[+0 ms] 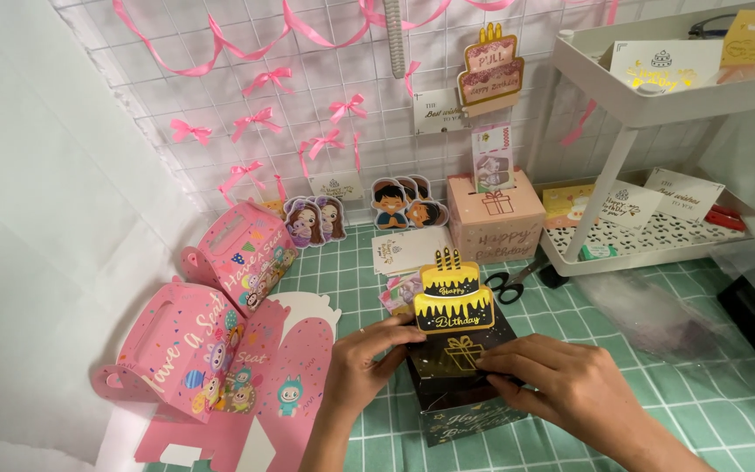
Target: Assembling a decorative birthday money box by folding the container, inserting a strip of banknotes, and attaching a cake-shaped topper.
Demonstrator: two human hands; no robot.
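Both hands grip black gift box: left hand w/ right hand; cake topper already up; near pink boxes untouched.

Left hand and right hand hold a black gift box on the green checked cloth.

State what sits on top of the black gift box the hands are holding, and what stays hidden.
On top of the black gift box stands a black-and-gold cake-shaped card. The left hand and right hand cover part of the lid; the box's inside cannot be seen.
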